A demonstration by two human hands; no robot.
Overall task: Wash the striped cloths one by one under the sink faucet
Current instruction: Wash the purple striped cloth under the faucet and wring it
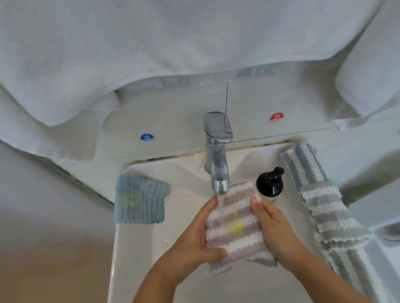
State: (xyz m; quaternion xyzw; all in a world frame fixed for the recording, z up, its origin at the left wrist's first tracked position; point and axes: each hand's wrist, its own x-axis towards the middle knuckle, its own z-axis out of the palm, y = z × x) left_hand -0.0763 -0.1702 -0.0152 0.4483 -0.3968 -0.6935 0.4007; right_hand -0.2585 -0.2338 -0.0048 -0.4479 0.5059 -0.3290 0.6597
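Water running from faucet (219, 164), centre of frame. Purple striped cloth (234, 222) held in the stream over the sink (140, 262), lower centre. Left hand (196, 241) grasps the cloth's left edge, thumb curled across its lower front; right hand (275, 226) clasps the right edge, fingers wrapped round it. Yellow stain (236, 227) sits mid-cloth, below and right of where the water lands (stream hits near the upper left edge, close to the left fingertips).

Risks, as judged from here:
- Stain may not rinse: water strikes off to one side of it, so the cloth would need shifting under the stream or rubbing.
- Splash onto the surface and over the sink rim: the cloth is held close under the spout, and a taut flat face would deflect water outward.
- Black soap pump (269, 182) stands just beside the right fingers, centre right; a sideways scrub could knock it.
- Grey striped cloth (334, 222) and blue striped cloth (301, 165) are draped on the right rim; a right-arm movement might drag them in, mixing washed and unwashed.
- Blue cloth (138, 200) at left rim, also stained yellow, hangs partly over the edge and could slip.
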